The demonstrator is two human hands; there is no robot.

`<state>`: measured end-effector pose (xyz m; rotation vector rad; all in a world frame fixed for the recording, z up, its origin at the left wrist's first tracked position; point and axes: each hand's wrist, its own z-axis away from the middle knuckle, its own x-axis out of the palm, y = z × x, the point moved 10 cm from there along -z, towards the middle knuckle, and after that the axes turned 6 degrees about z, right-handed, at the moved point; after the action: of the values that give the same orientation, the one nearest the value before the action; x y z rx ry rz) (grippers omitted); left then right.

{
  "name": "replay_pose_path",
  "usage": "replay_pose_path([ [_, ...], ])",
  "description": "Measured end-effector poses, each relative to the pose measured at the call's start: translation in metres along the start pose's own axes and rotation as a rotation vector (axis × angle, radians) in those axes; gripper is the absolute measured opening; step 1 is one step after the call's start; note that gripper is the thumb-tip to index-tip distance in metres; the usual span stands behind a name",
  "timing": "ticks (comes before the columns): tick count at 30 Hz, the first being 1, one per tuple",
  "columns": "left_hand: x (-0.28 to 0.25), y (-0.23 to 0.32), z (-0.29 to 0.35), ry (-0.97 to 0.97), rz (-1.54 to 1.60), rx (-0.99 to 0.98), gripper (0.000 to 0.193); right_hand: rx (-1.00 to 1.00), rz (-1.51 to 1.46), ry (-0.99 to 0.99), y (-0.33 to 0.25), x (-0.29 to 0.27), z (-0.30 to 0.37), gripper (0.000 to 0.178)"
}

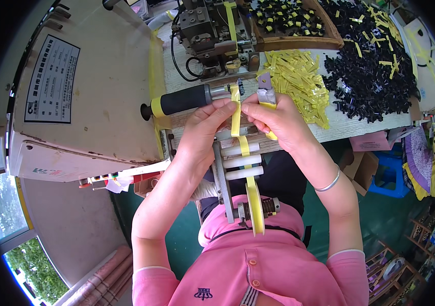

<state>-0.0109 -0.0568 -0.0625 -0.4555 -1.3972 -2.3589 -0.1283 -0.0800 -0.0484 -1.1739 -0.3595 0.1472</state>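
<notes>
A yellow tape runs up from a reel in front of my body, over white rollers, toward the machine. My left hand is closed on this tape, thumb and fingers pinching its left edge. Just right of it, my right hand grips a small knife, its flat blade pointing away from me and its yellow handle showing below the fingers. The right thumb and index finger meet close beside the tape; whether they touch it I cannot tell. A black-gripped lever lies beyond my left hand.
A metal bench machine stands at the back, beside a large beige cabinet. Yellow strips are heaped on the table, with black plastic parts farther right. A wooden tray holds more parts. A blue stool stands below right.
</notes>
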Motion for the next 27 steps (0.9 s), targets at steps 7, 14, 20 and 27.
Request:
replay_pose_path([
  [7,0.0,0.002,0.001,0.021,-0.061,0.012,0.019,-0.062,0.077,0.051,-0.003,-0.001,-0.005,0.008],
  [14,0.002,0.008,0.005,0.094,-0.05,0.047,0.022,-0.085,0.072,0.055,-0.003,0.001,-0.007,0.008],
  [20,-0.006,0.002,-0.003,0.054,-0.055,-0.002,0.022,-0.069,0.07,0.046,-0.003,0.001,-0.005,0.008],
  [27,-0.004,-0.004,-0.004,0.015,0.047,-0.032,0.017,-0.059,0.026,0.031,-0.002,0.005,-0.007,0.009],
])
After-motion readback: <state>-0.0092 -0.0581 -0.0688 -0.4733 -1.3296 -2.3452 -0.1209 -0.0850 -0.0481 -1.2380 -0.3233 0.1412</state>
